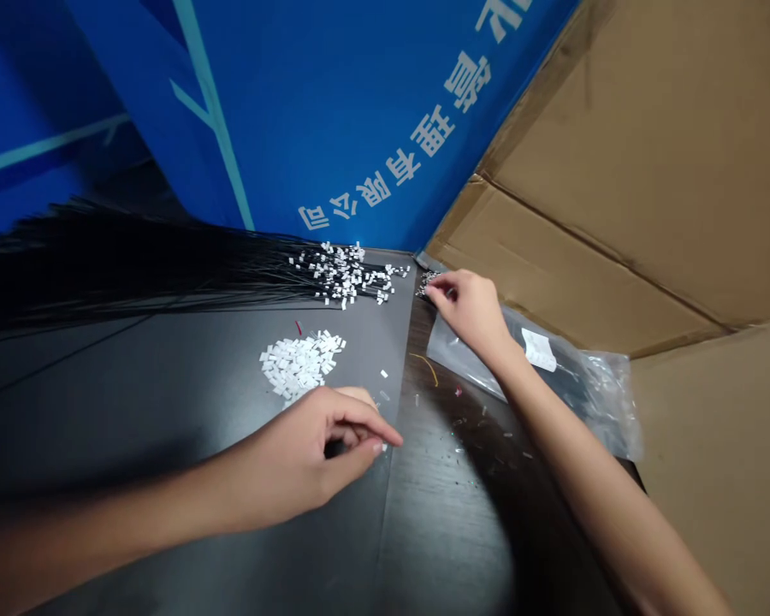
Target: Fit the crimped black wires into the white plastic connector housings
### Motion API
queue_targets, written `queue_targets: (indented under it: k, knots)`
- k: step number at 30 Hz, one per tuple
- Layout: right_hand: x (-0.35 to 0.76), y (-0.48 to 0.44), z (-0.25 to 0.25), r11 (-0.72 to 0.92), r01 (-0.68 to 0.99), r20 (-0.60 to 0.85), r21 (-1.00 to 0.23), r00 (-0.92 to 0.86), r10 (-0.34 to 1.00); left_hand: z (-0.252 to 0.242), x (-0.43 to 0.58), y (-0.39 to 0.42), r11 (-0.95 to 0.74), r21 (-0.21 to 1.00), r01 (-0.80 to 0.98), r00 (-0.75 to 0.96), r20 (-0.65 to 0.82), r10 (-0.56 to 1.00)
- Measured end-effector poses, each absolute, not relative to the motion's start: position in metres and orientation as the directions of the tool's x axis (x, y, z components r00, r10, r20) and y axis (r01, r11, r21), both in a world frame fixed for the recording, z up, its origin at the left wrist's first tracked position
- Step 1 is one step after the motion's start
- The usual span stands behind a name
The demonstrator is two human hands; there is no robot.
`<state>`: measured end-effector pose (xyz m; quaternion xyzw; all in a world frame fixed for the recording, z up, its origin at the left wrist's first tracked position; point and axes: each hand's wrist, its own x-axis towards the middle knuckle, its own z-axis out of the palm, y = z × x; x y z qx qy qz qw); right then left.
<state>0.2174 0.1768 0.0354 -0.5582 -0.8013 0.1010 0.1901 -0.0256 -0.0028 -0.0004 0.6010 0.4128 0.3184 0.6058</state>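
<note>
My left hand is closed in a pinch over the grey mat, with a small white connector housing showing at the fingertips. Just behind it lies a loose pile of white connector housings. My right hand reaches to the back, thumb and forefinger pinched at a cluster of small metallic-looking tips. Whatever is between those fingers is too small to make out. To the left of the right hand, a thick bundle of black wires ends in many white connectors.
A clear plastic bag with a white label lies under my right forearm. Cardboard stands along the right, and a blue printed panel at the back. A yellow wire scrap and tiny bits lie on the dark tabletop.
</note>
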Motion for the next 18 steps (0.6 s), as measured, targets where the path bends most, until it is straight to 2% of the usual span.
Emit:
queue_targets:
  k: [4, 8, 13, 18]
  knots:
    - [0.198, 0.234, 0.025, 0.189, 0.947, 0.122, -0.261, -0.162, 0.979, -0.004, -0.026, -0.004, 0.07, 0.992, 0.101, 0.452, -0.108, 0.886]
    - [0.188, 0.236, 0.019, 0.141, 0.956, 0.134, -0.258, -0.109, 0.985, -0.005, -0.026, -0.004, 0.108, 0.991, 0.076, 0.44, -0.13, 0.889]
    - [0.185, 0.226, 0.031, 0.207, 0.876, 0.282, -0.436, -0.085, 0.956, -0.007, -0.026, -0.002, 0.185, 0.983, 0.019, 0.434, -0.175, 0.884]
    - [0.209, 0.219, 0.097, 0.415, 0.628, 0.552, -0.658, 0.027, 0.834, -0.011, -0.026, 0.0, 0.2, 0.979, -0.037, 0.409, -0.168, 0.897]
